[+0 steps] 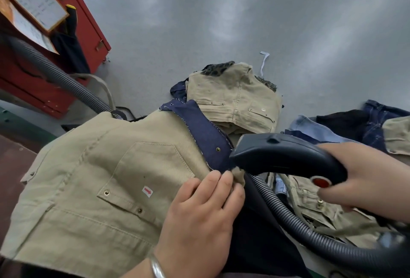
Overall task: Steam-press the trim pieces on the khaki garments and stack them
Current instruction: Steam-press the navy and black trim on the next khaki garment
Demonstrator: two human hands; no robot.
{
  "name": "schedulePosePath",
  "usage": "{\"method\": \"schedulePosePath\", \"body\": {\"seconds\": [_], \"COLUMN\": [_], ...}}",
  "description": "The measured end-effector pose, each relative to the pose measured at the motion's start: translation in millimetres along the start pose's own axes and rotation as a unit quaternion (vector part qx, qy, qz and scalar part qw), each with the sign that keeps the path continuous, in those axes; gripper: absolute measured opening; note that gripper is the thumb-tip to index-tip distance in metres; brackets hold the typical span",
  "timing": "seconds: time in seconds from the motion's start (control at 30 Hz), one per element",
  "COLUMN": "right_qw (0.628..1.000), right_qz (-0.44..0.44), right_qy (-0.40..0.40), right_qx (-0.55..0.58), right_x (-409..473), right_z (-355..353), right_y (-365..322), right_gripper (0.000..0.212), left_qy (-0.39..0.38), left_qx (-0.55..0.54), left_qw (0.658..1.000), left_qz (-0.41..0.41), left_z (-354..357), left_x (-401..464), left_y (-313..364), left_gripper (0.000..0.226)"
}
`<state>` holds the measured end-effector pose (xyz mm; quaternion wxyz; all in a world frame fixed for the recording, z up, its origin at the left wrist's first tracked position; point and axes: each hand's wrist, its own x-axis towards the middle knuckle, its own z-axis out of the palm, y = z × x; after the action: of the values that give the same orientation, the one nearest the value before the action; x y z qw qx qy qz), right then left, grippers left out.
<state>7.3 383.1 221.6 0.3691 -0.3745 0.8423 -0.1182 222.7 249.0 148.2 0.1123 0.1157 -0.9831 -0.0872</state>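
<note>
Cabinet: a red metal cabinet (73, 9) stands at far left; papers with handwriting too blurred to read are clipped to a board (37, 3) before it.
Garment: one khaki garment (88, 180) lies spread in the foreground; a small white sticker (147, 191) with a red arrow sits on its pocket; navy trim (204, 135) edges it.
Left hand: the left hand (199, 206), a silver bangle (157, 266) at the wrist, pinches the trim's lower end.
Stack: one pile of folded khaki garments (235, 98) lies on the grey floor behind.
Right hand: the right hand (363, 177) grips one dark steam iron (286, 157), red button (320, 181) showing, its ribbed hose (295, 220) trailing below; its nose touches the trim.
</note>
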Motion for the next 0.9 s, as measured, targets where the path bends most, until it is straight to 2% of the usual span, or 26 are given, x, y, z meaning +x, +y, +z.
{"method": "schedulePosePath", "body": {"seconds": [0.2, 0.37, 0.47, 0.6, 0.73, 0.9], "right_qw": [0.999, 0.994, 0.989, 0.996, 1.000, 0.999], "right_qz": [-0.029, -0.038, -0.046, -0.033, 0.010, -0.012], "right_qy": [-0.001, 0.066, 0.102, 0.066, 0.001, -0.014], "right_qx": [0.040, 0.081, 0.093, 0.045, 0.010, 0.037], "right_x": [38.9, 74.8, 67.3, 27.8, 3.0, 25.1], "right_z": [8.0, 4.3, -16.2, -28.5, -10.8, 6.2], "right_y": [-22.6, -52.3, -49.2, -25.9, -10.0, -16.7], "right_gripper": [0.014, 0.014, 0.017, 0.018, 0.033, 0.017], "left_qy": [0.002, -0.008, -0.014, -0.002, 0.004, -0.002], "left_qx": [-0.002, -0.004, -0.006, -0.018, -0.022, -0.037], "left_qw": [1.000, 1.000, 1.000, 1.000, 1.000, 0.999], "left_qz": [-0.001, -0.001, -0.003, -0.013, -0.012, -0.005], "left_z": [-0.8, -4.1, -5.1, -2.9, 0.6, 0.0], "left_x": [-2.2, -2.1, -3.0, -2.1, -1.0, -1.4], "left_y": [-0.3, 0.9, -0.4, 1.1, 1.1, 1.9], "left_gripper": [0.039, 0.038, 0.038, 0.038, 0.036, 0.032]}}
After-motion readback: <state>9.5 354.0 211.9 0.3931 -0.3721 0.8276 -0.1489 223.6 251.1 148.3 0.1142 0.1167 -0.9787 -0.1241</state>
